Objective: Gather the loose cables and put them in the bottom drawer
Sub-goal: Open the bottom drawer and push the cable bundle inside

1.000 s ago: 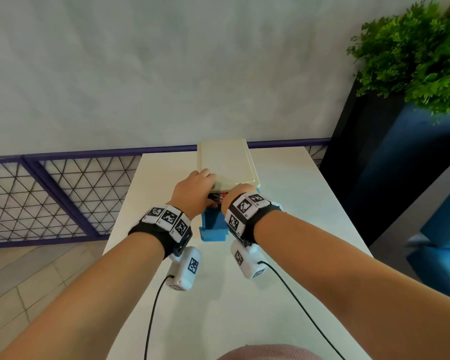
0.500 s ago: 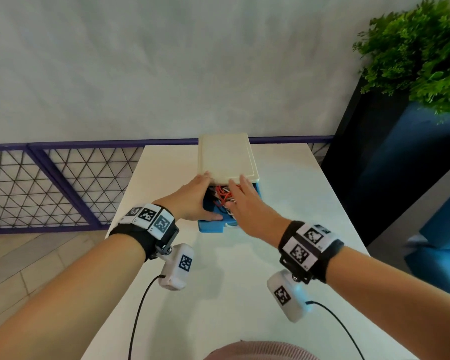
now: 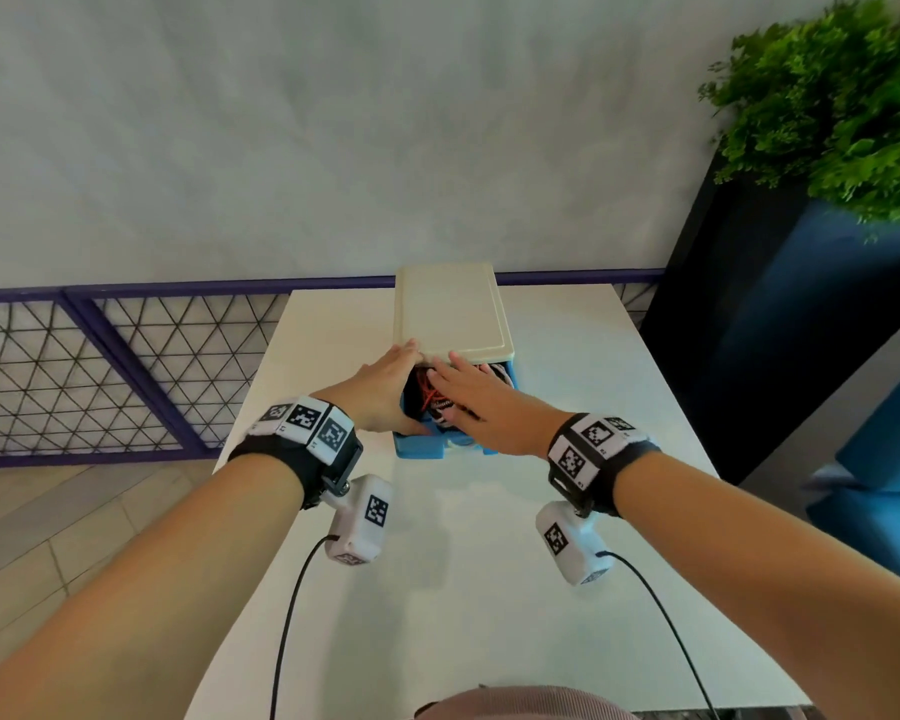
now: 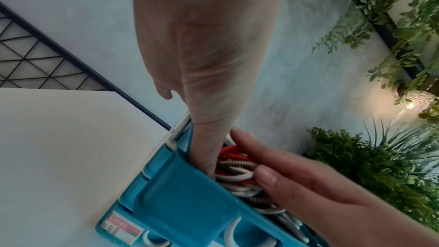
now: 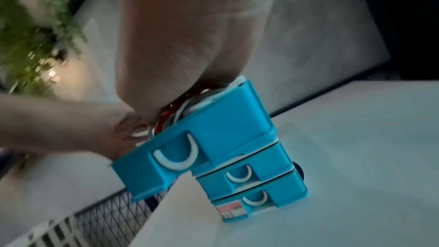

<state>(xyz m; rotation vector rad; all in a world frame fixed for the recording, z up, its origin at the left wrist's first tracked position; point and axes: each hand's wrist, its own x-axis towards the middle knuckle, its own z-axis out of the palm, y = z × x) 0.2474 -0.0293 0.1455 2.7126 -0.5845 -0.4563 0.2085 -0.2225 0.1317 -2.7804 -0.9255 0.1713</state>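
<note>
The cables [image 3: 427, 394], a tangle of red, white and ribbed grey, lie in the open drawer [image 3: 419, 449] of the small blue drawer unit [image 3: 450, 309], which stands on the white table [image 3: 489, 589]. They sit directly under my right hand [image 3: 479, 402]. Its grip is released: the palm is flat, the fingers are straight and point away from me toward the unit's body, and they rest on top of the heap.

My left hand [image 3: 380, 387] runs along the drawer's left wall. The fingers are stretched out on the outside and reach the edge of the cream top, while the thumb dips inside against the coils. I read that grip as released too, bracing rather than clenching.

The drawer's long axis points straight away from me, toward the wall, so I judge that any closing push has to go forward along that line. The left hand's thumb lies by the front-left corner and the right wrist is above the front panel, so neither hand is clearly closer.

What matters most is height. From the right wrist view, the drawer that is pulled out is the uppermost one, just under the cream top. Beneath it are a closed middle drawer [image 5: 268, 159] and a closed bottom drawer [image 5: 282, 192]. The bundle is therefore above its target rather than in it. I judge that it needs lifting out and moving down, with the bottom drawer opened first.
</note>
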